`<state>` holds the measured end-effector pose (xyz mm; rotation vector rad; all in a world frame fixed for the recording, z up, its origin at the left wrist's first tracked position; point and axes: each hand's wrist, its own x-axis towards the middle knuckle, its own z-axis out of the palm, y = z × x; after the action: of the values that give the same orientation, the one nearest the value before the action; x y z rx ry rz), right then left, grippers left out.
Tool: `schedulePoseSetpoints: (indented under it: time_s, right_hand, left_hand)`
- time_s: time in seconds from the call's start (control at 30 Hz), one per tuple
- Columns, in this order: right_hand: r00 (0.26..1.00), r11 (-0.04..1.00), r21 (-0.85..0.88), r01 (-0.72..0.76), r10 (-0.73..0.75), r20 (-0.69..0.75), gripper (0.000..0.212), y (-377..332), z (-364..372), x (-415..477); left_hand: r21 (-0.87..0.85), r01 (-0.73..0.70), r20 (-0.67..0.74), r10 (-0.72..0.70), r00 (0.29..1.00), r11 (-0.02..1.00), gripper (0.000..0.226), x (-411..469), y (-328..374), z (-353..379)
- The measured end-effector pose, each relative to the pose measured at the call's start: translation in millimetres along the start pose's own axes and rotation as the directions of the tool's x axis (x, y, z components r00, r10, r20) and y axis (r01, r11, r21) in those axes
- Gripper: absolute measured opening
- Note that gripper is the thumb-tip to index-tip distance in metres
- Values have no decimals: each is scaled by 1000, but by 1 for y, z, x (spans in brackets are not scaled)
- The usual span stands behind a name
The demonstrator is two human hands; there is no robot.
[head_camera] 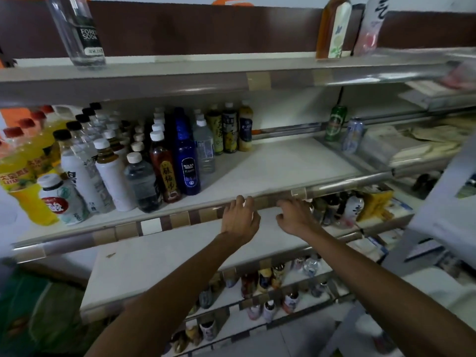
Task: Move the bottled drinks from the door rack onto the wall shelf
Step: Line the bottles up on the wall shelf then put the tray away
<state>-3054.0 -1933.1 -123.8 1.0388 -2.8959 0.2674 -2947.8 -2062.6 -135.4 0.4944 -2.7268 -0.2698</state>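
My left hand (239,217) and my right hand (296,215) both hover at the front rail of the middle wall shelf (283,166), fingers spread, holding nothing. On the left half of that shelf stand several bottled drinks, among them a blue soda bottle (186,161), a dark tea bottle (164,171), a clear water bottle (141,181) and white bottles (113,176). The right half of the shelf surface is bare. Just right of my right hand, on the shelf below, more bottles (353,204) are partly hidden by the rail.
The top shelf carries a clear soda bottle (79,32) at left and two bottles (345,29) at right. A green can (334,126) and a blue can (353,135) stand at the back right. Lower shelves (257,292) hold small bottles. A pale panel (443,210) juts in at right.
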Motion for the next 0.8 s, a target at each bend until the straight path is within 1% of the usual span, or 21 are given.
schedulePoseSetpoints:
  time_s: [0.13,0.3,0.37,0.43,0.53,0.6,0.63,0.7,0.73,0.8]
  right_hand:
    - [997,997,38,-63,61,55,41,18,-5,-33]
    - [988,985,87,-152,151,14,39,44,-18,-66]
    - [977,973,86,-214,215,3,38,53,-24,-77]
    - [958,954,85,-286,287,6,41,61,-28,-90]
    - [930,921,137,-366,368,5,47,73,-27,-114]
    - [910,891,205,-405,414,0,44,78,-23,-133]
    - [894,870,220,-441,448,20,41,81,-21,-144]
    - [853,825,228,-517,518,62,29,87,-17,-166]
    - [834,807,219,-549,547,75,26,90,-14,-178]
    - [798,772,210,-601,595,97,35,95,-11,-204]
  left_hand:
    - [-31,-39,139,43,989,999,42,-13,22,7]
    - [-87,-139,278,158,947,986,37,-13,50,15]
    - [-116,-199,308,226,924,973,34,-13,60,17]
    - [-131,-258,326,288,901,957,32,-14,69,18]
    - [-159,-344,309,377,873,926,31,-18,83,23]
    - [-187,-385,333,427,841,904,32,-25,94,25]
    - [-201,-406,350,452,820,892,32,-29,99,29]
    - [-215,-458,372,506,778,863,32,-38,109,37]
    - [-237,-482,376,537,755,843,31,-43,116,41]
    - [-295,-511,400,590,702,808,29,-57,130,43]
